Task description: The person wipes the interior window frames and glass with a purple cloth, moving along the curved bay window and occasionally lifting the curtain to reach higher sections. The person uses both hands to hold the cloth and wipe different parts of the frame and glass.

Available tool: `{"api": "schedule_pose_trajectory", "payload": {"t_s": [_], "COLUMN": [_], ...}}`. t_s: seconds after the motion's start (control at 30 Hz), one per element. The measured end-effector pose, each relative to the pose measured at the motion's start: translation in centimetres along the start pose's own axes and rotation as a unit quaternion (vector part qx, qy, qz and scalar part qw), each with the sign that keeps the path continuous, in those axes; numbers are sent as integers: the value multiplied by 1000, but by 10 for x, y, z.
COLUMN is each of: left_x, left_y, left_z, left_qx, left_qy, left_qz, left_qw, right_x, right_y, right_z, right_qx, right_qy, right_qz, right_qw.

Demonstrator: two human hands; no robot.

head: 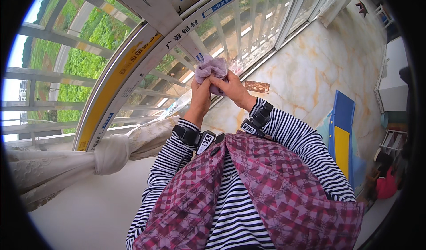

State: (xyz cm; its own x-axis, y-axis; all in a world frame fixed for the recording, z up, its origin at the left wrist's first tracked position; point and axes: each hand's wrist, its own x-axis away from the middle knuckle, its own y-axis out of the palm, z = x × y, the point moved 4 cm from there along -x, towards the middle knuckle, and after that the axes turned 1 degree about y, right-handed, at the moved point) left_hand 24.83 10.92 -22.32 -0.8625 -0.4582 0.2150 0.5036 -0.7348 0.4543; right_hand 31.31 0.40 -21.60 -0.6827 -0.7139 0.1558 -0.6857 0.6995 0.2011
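Observation:
Both my hands grip one bunched purple cloth (213, 66) in front of me. My left hand (200, 96) holds its lower left side with the thumb up, and my right hand (234, 88) closes on it from the right. Folds of the cloth hide some of my fingertips. Just beyond the cloth stands a window with a white aluminium frame (156, 57) that bears printed writing. A yellow strip (124, 68) runs along part of this frame. Through the glass, metal bars (76, 47) show.
A knotted pale curtain (111, 155) hangs at the left. On the marble-patterned floor (299, 70) lies a brown patterned piece (257, 86). A blue and yellow board (342, 133) stands at the right. Farther right is a person in red (386, 183), near a small rack (394, 140).

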Motion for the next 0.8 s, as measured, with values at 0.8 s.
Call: {"api": "schedule_pose_trajectory", "payload": {"t_s": [0.8], "left_x": [-26], "left_y": [34], "left_z": [122], "left_qx": [-577], "left_qy": [263], "left_qz": [147], "left_qw": [759], "right_x": [-91], "right_y": [-12], "right_z": [-8], "right_qx": [168], "right_qy": [-310], "right_qz": [205], "right_qw": [913]}}
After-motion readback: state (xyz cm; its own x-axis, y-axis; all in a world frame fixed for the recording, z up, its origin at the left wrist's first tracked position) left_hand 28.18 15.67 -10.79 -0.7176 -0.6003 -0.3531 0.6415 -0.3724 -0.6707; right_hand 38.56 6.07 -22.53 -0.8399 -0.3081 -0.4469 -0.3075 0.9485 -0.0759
